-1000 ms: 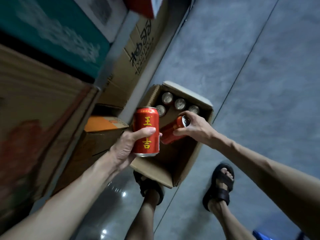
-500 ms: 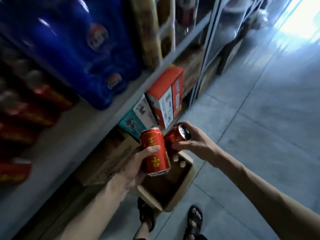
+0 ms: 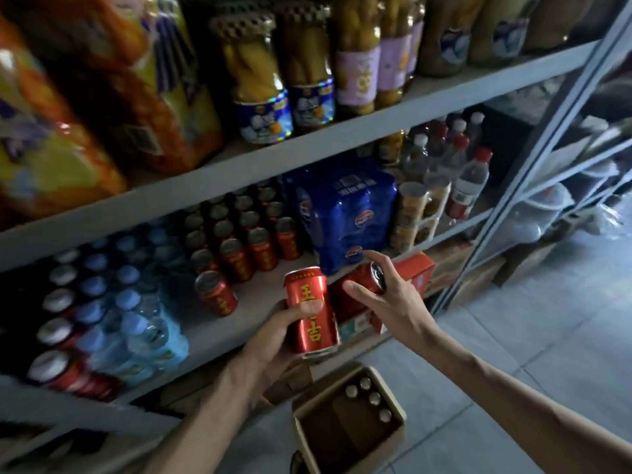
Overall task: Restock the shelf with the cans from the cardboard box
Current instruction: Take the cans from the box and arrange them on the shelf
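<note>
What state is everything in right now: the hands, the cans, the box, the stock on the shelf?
Left can, upright, in the air.
Left hand, grips the left can.
Right can, tipped on its side, in the air.
Right hand, holds the right can.
Cardboard box, open, mostly empty.
Cans in the box, four tops showing, upright.
Shelf cans, upright in rows.

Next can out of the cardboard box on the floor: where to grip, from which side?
Come from straight above and take the top rim. The cans stand upright, tops showing, in a row along one wall of the cardboard box, so that side is blocked; fingers fit on the empty inner side.
</note>
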`<state>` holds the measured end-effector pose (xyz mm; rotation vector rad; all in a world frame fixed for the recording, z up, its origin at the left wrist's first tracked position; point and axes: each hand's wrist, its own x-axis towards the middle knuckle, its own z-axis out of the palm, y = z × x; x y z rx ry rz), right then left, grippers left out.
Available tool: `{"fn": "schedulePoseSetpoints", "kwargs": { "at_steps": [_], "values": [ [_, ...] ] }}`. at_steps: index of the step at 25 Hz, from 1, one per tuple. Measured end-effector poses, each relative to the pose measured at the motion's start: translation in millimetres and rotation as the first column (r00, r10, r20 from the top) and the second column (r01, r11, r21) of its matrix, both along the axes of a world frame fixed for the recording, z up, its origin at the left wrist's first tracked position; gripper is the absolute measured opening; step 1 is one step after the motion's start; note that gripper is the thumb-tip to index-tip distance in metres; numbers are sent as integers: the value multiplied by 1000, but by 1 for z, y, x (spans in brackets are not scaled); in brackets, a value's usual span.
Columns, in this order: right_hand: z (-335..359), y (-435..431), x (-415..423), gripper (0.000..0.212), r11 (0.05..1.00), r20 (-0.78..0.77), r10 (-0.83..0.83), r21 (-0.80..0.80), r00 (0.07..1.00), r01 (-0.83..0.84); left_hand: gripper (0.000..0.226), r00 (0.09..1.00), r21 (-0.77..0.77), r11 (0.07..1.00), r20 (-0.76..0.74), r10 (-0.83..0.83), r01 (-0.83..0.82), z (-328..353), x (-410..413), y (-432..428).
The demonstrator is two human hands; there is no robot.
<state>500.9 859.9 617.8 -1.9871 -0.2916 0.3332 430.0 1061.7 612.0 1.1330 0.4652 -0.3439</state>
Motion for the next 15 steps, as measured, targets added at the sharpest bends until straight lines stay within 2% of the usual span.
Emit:
{"fn": "schedulePoseSetpoints", "kwargs": {
  "at_steps": [2, 4, 7, 11, 15],
  "values": [
    [1, 21, 3, 82, 1000, -44, -15, 4, 999, 15, 68, 997, -7, 997, -23, 73, -74, -5, -5, 20],
    [-3, 39, 9, 72, 998, -133, -17, 57, 991, 25, 72, 990, -43, 990, -38, 132, -134, -15, -9, 42],
    [-10, 58, 22, 56, 982, -209, 103, 176, 973, -66, 84, 982, -101, 978, -46, 181, -185, -25, -13, 72],
    [-27, 92, 33, 73, 947, -222, 271, 235, 937, -218, 67, 972, -132, 963, -37, 231, -234, -35, -15, 102],
    [-55, 127, 29, 86, 957, -256, 132, 285, 958, -56, 62, 970, -54, 969, -42, 241, -243, -40, -22, 115]
  ]
}}
